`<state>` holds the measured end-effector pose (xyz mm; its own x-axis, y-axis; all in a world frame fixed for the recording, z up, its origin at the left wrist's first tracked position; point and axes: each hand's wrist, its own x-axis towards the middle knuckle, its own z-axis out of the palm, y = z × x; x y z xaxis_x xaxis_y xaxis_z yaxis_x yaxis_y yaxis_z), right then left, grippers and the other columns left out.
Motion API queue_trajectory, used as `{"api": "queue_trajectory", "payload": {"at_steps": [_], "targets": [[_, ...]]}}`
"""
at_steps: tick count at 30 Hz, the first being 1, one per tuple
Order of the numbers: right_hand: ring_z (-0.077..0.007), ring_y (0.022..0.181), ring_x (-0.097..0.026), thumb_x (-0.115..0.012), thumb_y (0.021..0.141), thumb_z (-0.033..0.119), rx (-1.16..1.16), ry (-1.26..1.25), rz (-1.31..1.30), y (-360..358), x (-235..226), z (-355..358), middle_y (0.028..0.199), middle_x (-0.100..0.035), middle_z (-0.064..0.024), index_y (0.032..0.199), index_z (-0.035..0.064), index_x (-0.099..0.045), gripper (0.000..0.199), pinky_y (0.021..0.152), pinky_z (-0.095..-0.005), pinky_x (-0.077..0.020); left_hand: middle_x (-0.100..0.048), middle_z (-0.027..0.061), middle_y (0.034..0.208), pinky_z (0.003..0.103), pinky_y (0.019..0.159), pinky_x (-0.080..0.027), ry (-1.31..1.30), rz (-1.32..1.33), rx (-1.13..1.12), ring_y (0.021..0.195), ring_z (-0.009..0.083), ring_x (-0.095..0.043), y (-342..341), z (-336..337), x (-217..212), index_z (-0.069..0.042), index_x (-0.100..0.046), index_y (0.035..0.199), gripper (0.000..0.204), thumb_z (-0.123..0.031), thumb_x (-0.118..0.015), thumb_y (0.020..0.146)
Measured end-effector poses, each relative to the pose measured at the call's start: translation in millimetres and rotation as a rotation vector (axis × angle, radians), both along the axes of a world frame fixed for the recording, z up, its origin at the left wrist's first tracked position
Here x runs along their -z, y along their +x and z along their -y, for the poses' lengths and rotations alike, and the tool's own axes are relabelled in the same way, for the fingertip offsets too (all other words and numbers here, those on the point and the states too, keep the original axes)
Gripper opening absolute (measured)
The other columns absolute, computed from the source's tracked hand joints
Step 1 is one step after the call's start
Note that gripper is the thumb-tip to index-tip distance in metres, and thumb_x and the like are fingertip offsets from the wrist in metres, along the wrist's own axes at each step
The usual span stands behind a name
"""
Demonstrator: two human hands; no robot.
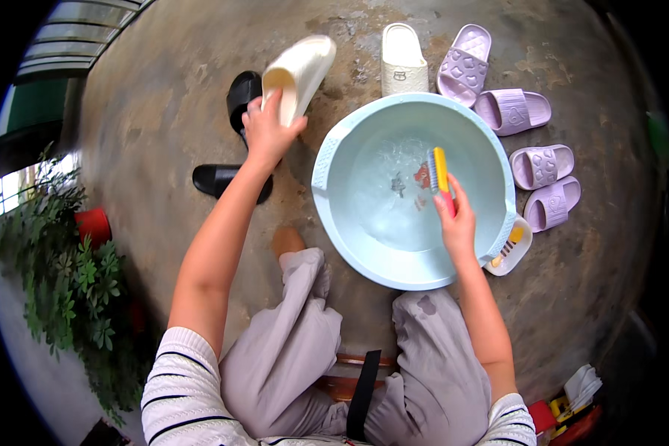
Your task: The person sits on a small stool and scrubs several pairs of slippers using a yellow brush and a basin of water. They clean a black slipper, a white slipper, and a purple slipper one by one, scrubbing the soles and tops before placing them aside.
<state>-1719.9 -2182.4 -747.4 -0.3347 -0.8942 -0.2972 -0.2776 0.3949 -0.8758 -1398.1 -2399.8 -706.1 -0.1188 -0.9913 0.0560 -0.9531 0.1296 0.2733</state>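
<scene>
My left hand (273,128) grips a white slipper (305,70) by its open end, up and to the left of the basin. Its fingers reach into the opening. In my right hand (457,219) is a small scrubbing brush (440,172) with a yellow and red handle and bluish bristles, held over the basin. The round light blue basin (331,215) contains clear water, with a brown and grey picture visible at its bottom. Another white slipper (403,59) rests on the floor against the basin's far rim.
Black slippers (244,97) lie on the left, partly behind my left arm. Several lilac slippers (513,111) line the basin's right side. A white dish (514,253) with a yellow pattern touches its lower right. Leafy plants (74,267) and a red pot (93,226) stand far left.
</scene>
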Motion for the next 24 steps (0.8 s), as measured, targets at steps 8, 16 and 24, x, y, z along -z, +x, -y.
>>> {"api": "queue_trajectory", "payload": {"at_steps": [8,16,24], "targets": [[-0.0361,0.093,-0.069,-0.065,0.095,0.024,-0.111,0.21,-0.076,9,11,-11,0.103,-0.069,-0.0232,0.146,0.0116,-0.045,0.056,0.081,-0.0411,-0.0528,-0.025,0.0251,0.15,0.052,0.114,-0.03,-0.028,0.06,0.025,0.136,0.0476,-0.028,-3,-8,58,-0.009,-0.048,0.133,0.077,-0.031,-0.082,0.068],[-0.0358,0.083,-0.068,-0.064,0.09,0.017,-0.637,0.615,-0.518,28,24,12,0.103,-0.065,-0.0202,0.157,0.0214,-0.023,0.079,0.072,-0.0452,-0.0539,-0.048,0.0189,0.141,0.052,0.115,-0.027,-0.173,-0.251,0.454,0.139,0.0387,-0.035,-128,69,19,-0.011,-0.053,0.134,0.058,-0.022,-0.073,0.081],[-0.0338,0.083,-0.069,-0.064,0.083,0.007,-0.65,0.278,-0.873,51,59,38,0.116,-0.057,-0.0213,0.156,0.0222,-0.027,0.084,0.068,-0.0433,-0.0554,-0.066,0.0165,0.117,0.044,0.094,-0.049,0.327,0.167,0.556,0.106,0.0352,-0.064,-213,97,23,-0.013,-0.058,0.13,0.049,-0.016,-0.071,0.083]]}}
